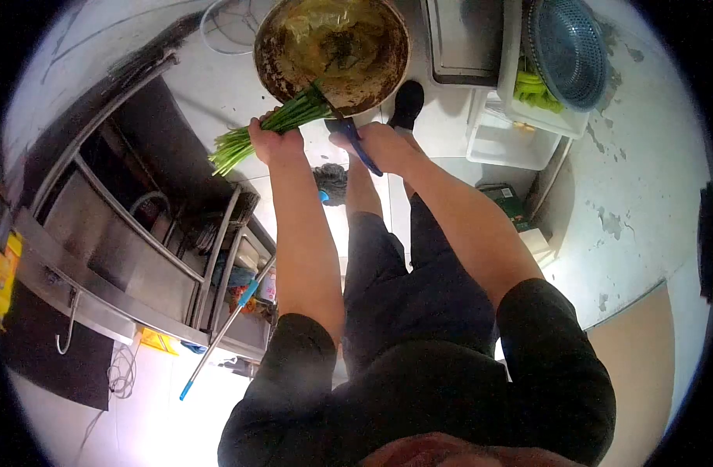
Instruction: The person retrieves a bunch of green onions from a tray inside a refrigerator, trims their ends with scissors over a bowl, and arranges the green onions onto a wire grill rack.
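My left hand [275, 144] is closed around a bunch of chives [236, 149], long thin green stalks whose ends stick out on both sides of the fist. In my right hand [380, 145] is a pair of scissors [363, 146] with dark blue handles. Their dark blades lie at the bunch's far right end, touching or crossing it; I cannot tell how far they are open. Just beyond both hands stands a wide round bin [267, 58] with a brown, stained rim. A crumpled, see-through plastic bag [325, 23] lines it, with dark scraps at the bottom.
To the right, a blue-grey colander [570, 54] sits above a white crate with green vegetables [534, 89]. A metal-framed counter [138, 210] runs along the left, with a blue-ended pole [228, 323] leaning there. My shoe [407, 105] is beside the bin.
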Available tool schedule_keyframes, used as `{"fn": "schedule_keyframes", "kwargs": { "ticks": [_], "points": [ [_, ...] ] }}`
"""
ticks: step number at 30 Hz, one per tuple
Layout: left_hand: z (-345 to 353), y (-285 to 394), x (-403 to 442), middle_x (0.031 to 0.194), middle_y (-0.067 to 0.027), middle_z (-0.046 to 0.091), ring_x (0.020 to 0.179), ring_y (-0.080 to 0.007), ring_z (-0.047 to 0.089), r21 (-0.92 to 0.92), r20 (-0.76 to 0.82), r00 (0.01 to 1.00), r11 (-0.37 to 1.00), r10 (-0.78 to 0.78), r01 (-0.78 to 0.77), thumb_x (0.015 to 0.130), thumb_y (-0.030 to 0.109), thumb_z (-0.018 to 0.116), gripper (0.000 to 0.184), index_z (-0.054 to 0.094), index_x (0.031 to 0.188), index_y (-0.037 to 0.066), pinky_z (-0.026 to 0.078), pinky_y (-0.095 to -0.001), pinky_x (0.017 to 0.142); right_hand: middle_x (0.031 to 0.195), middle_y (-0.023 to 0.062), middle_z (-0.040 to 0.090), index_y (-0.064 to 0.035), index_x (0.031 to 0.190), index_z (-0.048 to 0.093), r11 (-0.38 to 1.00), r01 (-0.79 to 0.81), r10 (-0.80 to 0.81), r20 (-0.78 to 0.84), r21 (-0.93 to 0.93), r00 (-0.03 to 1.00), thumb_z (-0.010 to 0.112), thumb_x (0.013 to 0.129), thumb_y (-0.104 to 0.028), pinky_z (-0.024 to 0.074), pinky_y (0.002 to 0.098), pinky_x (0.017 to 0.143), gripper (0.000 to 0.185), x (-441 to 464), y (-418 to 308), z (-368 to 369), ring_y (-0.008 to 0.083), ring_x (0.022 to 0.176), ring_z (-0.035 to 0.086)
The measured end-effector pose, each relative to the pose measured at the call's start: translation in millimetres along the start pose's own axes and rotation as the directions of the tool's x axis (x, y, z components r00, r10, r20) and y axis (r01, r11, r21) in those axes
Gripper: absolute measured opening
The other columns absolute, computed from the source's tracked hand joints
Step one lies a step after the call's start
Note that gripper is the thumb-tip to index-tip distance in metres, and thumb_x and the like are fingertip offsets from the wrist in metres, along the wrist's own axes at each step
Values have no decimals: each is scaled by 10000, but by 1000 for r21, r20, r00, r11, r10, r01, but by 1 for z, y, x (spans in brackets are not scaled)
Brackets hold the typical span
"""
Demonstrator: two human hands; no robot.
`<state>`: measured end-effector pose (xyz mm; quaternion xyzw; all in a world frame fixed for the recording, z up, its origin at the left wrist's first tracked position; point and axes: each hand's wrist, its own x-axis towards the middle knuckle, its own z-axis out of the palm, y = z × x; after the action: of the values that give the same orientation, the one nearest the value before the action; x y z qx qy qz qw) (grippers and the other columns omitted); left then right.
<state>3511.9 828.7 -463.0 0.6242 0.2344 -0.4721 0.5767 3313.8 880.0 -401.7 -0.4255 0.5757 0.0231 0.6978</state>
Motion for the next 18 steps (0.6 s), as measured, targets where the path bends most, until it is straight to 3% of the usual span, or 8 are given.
{"fn": "schedule_keyframes", "kwargs": {
  "ticks": [2,5,8,11,14,18],
  "points": [
    [2,1,-2,757,-59,451,743,-225,465,3,-18,1000,1000,1,-1,975,268,422,273,414,776,81,484,-421,762,834,276,654,54,942,665,994,35,-37,16,99,999,367,810,-793,488,433,816,908,2,8,1,394,850,650],
    [2,4,5,756,-56,457,746,-225,470,19,-17,1000,1000,3,-3,975,275,416,281,411,770,84,486,-425,767,838,271,654,54,953,662,988,-51,51,1,143,999,381,794,-802,482,437,824,915,-6,0,-4,381,853,654],
    [-1,5,8,759,-59,464,749,-225,475,12,9,1000,1000,0,0,973,274,414,278,408,769,84,486,-424,773,857,271,652,55,960,655,984,-4,10,-34,177,999,411,781,-800,475,440,823,907,-5,8,1,377,851,653],
    [-1,6,6,761,-64,467,752,-226,478,-12,9,1000,1000,2,-2,972,274,408,278,408,771,82,484,-431,788,1165,162,632,-57,1233,581,983,-179,182,257,-36,949,293,760,-863,409,376,957,977,-18,-18,-25,331,1098,585],
    [0,7,7,756,-66,463,755,-225,479,-5,15,1000,1000,5,-5,976,282,397,286,410,773,81,480,-448,810,1137,160,641,-59,1229,581,983,-169,182,251,-71,951,305,759,-863,411,396,935,972,-21,-20,-26,335,1080,591],
    [2,12,1,744,-64,464,767,-227,487,4,-7,1000,1000,-29,29,980,293,387,293,418,777,84,472,-461,829,1116,188,638,-56,1216,582,983,-160,131,258,93,957,321,761,-858,416,401,914,958,-20,-1,-18,330,1060,597]
  ]
}}
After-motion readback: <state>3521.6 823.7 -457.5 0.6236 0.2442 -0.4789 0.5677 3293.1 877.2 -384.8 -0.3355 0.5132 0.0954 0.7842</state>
